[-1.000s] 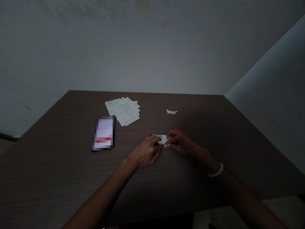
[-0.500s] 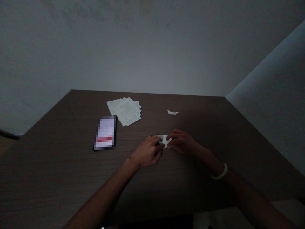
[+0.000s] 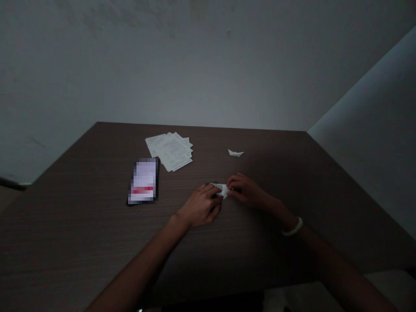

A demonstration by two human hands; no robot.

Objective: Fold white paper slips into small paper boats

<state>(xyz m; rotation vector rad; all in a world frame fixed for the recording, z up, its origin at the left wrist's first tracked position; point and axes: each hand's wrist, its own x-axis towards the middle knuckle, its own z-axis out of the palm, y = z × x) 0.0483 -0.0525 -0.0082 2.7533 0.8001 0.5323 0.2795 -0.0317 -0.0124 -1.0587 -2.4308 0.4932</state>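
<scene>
A small folded piece of white paper (image 3: 222,189) lies on the dark wooden table (image 3: 97,234) between my two hands. My left hand (image 3: 200,206) rests on the table with its fingers curled and pressed on the paper's left end. Pinching the paper's right end, my right hand (image 3: 246,191) also has its fingers closed; a white bead bracelet (image 3: 293,228) is on its wrist. Most of the paper is hidden under my fingers.
A phone (image 3: 143,180) with a lit screen lies left of my hands. Behind it sits a loose stack of printed paper sheets (image 3: 170,150). A small folded paper boat (image 3: 235,152) stands further back. Walls close the table's far and right sides.
My right hand has slid a little left over the paper, covering more of it. My left hand has hardly moved.
</scene>
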